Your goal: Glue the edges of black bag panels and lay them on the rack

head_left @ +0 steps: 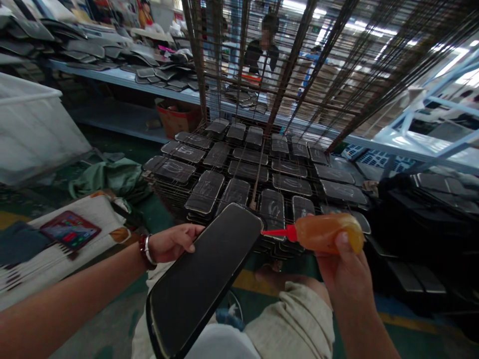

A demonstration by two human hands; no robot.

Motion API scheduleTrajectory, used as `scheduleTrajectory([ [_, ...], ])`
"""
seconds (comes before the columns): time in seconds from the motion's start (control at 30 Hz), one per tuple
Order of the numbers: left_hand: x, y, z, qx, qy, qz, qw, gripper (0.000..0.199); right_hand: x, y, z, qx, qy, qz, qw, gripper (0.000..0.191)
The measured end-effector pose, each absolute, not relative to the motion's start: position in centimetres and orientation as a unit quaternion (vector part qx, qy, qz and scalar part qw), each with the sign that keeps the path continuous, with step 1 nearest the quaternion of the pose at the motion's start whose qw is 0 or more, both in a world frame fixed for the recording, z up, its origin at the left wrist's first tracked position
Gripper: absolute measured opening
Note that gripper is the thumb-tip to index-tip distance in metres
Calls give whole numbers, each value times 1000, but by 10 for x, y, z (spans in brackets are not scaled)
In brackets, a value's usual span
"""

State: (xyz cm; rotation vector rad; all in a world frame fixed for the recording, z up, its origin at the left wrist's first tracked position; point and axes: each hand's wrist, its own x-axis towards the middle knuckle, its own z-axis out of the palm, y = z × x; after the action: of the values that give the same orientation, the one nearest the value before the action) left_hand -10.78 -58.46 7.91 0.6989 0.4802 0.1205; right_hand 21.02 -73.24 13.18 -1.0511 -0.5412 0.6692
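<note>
and here's the dark panel (205,279), slanting across above the person's lap (295,319), smooth face up, rounded corners. it looks light and stiff, perhaps a little slick on top, so the pale-lined rim seems the place to grip. the left hand (175,243) has exactly that: thumb pressed on the face at the left edge, the other fingers curled mostly out of sight beneath, pinching it. over to the right hand (348,264), fingers wrapped around an amber squeeze bottle (329,232), soft-walled by the look of it, best held round its belly. its red nozzle (277,233) points left at the panel's far corner; touching or just shy, hard to tell! beyond, dark pads (215,154) fill a wire rack (258,197), and farther back more pieces lie piled on a long blue desk (123,76).
</note>
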Motion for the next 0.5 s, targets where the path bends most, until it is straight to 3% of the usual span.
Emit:
scheduleTrajectory([
  [0.23, -102, -587, 75, 331, 236, 69, 911, 57, 204, -738, 122, -524, -181, 289, 781, 34],
  [0.5, -99, -585, 67, 319, 229, 72, 917, 54, 191, -751, 118, -542, -146, 315, 765, 40],
])
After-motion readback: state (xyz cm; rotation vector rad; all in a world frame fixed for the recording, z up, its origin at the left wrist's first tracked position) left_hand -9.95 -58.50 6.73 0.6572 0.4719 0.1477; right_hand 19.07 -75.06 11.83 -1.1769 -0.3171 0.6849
